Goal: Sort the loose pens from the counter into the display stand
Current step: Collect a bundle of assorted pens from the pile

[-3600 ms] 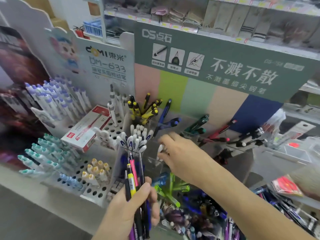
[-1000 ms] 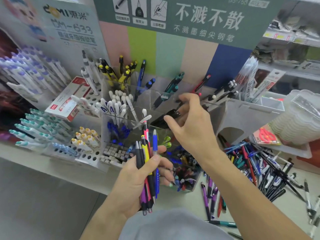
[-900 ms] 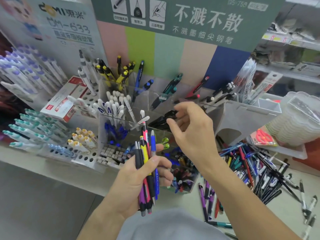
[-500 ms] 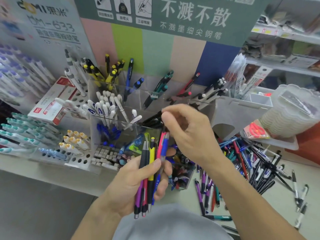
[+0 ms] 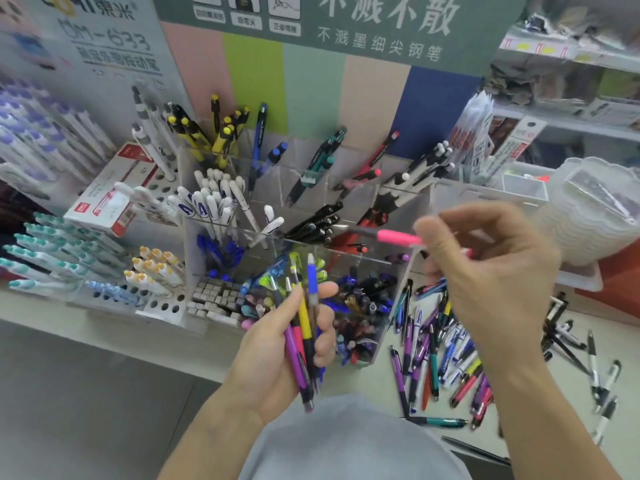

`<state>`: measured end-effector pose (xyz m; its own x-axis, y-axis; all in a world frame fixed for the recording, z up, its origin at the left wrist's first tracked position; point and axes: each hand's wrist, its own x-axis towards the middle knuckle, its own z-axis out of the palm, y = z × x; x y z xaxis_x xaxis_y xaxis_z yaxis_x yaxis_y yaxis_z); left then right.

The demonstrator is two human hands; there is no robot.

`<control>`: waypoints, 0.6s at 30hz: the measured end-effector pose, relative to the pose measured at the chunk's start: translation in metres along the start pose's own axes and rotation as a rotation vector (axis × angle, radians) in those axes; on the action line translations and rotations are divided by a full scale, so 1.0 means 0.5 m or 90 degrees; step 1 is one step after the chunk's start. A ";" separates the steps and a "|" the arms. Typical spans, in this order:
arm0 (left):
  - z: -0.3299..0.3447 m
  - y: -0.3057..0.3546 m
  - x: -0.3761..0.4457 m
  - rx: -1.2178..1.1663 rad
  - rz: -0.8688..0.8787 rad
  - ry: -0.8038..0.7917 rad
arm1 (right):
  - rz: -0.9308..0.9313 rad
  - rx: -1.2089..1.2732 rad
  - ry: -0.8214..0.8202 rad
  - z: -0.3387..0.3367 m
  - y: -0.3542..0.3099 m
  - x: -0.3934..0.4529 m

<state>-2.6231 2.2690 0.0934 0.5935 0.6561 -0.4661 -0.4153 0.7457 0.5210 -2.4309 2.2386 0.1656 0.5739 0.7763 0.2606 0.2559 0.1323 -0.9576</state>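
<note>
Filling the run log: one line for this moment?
left hand: grips pen bundle | right hand: pinches pink pen over display stand | loose pens: on counter

Loose pens (image 5: 446,344) right of display stand (image 5: 294,216)

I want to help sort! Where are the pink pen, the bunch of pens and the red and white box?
pink pen (image 5: 398,236), head view, pink grip.
bunch of pens (image 5: 304,320), head view, yellow barrel.
red and white box (image 5: 114,199), head view, top face.

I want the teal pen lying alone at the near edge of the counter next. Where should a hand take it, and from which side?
Grip the teal pen mid-barrel, coming from above. It lies flat, crosswise, apart from the heap of pens, so both long sides look free for a thumb-and-finger pinch.
</note>
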 end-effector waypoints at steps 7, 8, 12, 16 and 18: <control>0.028 -0.019 0.013 -0.105 0.168 0.103 | 0.234 -0.090 -0.322 0.054 0.069 -0.142; 0.028 -0.018 0.012 -0.111 0.183 0.095 | 0.236 -0.103 -0.328 0.055 0.075 -0.147; 0.026 -0.021 0.013 -0.090 0.243 0.111 | 0.208 -0.189 -0.389 0.058 0.072 -0.151; 0.029 -0.028 0.014 -0.020 0.299 0.155 | 0.393 -0.028 -0.436 0.063 0.067 -0.145; 0.031 -0.029 0.015 0.034 0.333 0.189 | 0.446 0.070 -0.413 0.065 0.075 -0.146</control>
<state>-2.6018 2.2612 0.0935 0.0984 0.9441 -0.3148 -0.5605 0.3139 0.7664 -2.4884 2.2071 0.1065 0.0180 0.8864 -0.4625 -0.0750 -0.4601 -0.8847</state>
